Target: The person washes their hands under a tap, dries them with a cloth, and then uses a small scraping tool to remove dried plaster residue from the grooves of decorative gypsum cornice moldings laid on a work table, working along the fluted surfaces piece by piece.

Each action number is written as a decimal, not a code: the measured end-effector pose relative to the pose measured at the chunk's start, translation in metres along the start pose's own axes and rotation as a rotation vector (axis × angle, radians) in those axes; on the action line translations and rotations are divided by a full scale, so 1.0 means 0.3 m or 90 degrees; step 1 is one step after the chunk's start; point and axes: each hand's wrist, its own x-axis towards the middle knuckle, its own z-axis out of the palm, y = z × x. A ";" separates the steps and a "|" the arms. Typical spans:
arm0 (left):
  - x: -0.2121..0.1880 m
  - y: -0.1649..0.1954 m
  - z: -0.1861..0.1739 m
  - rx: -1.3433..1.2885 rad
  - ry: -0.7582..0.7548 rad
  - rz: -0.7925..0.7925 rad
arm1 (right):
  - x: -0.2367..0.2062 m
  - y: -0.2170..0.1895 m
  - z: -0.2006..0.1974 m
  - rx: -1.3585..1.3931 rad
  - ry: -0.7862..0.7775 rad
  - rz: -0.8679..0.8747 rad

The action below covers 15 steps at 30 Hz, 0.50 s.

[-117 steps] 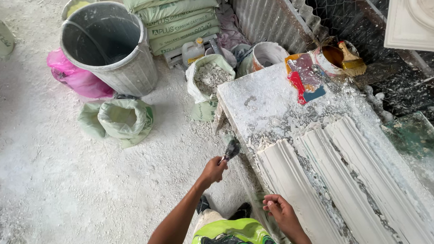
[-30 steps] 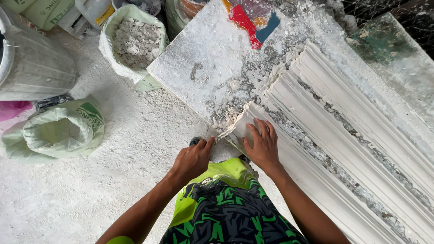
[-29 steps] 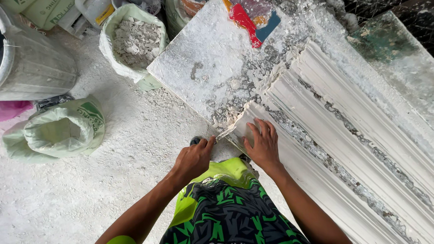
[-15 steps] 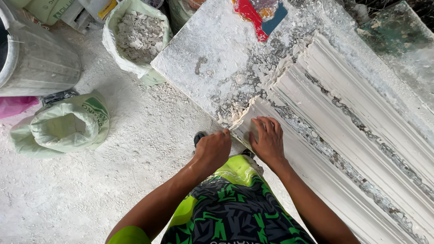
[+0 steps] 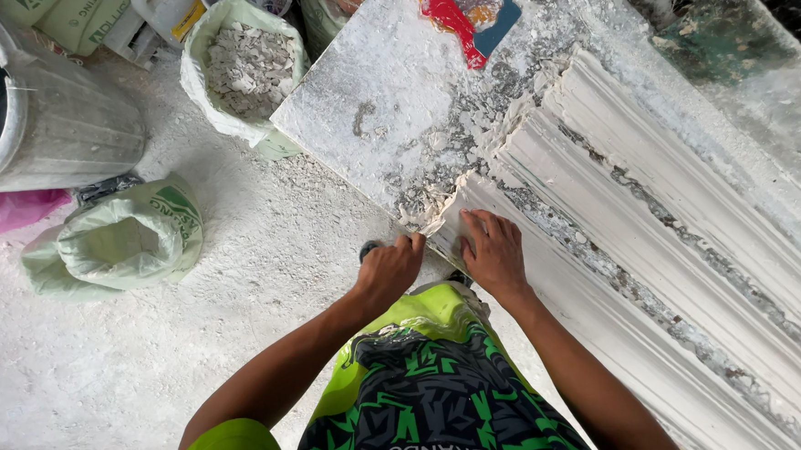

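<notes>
My left hand (image 5: pixel 390 271) is closed around the dark handle of a scraper (image 5: pixel 372 248), held at the near edge of the plaster-crusted work table (image 5: pixel 385 98); its blade is hidden behind my fingers. My right hand (image 5: pixel 493 252) lies flat, fingers spread, on the near end of a long white plaster moulding (image 5: pixel 658 266) that runs diagonally along the table. Broken plaster crumbs lie around the moulding's end, just above both hands.
A large grey bin (image 5: pixel 38 116) stands at the far left, with a pink bag (image 5: pixel 2 211) beside it. A rolled-down green sack (image 5: pixel 123 244) sits on the dusty floor. A white sack of plaster rubble (image 5: pixel 241 64) stands by the table. Red and blue plastic scrapers (image 5: pixel 462 7) lie on the tabletop.
My left hand with the scraper has moved up to the table edge beside the moulding's end. My right hand has stayed pressed on the moulding. The view has closed in slightly.
</notes>
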 end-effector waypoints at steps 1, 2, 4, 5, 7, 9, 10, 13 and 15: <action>-0.005 -0.002 0.007 0.019 0.010 0.010 | -0.002 -0.003 0.007 -0.001 0.007 -0.012; -0.001 -0.001 0.012 0.036 0.026 0.025 | -0.002 0.003 0.010 -0.010 0.017 -0.022; 0.011 -0.009 0.012 0.005 -0.017 0.016 | -0.003 0.012 0.013 -0.014 0.026 -0.032; 0.019 -0.012 0.010 -0.010 -0.043 0.006 | -0.003 0.016 0.014 -0.008 0.024 -0.034; 0.041 -0.015 0.000 -0.025 -0.064 -0.009 | -0.003 0.021 0.014 0.005 0.023 -0.042; 0.064 -0.013 -0.013 -0.052 -0.083 -0.030 | -0.002 0.024 0.013 0.015 0.032 -0.046; 0.072 -0.008 -0.018 -0.075 -0.093 -0.044 | -0.003 0.025 0.012 0.017 0.036 -0.045; 0.093 0.004 -0.036 -0.111 -0.136 -0.078 | 0.001 0.023 0.010 0.019 0.041 -0.045; 0.097 0.010 -0.045 -0.121 -0.152 -0.094 | 0.006 0.023 0.008 0.019 0.039 -0.045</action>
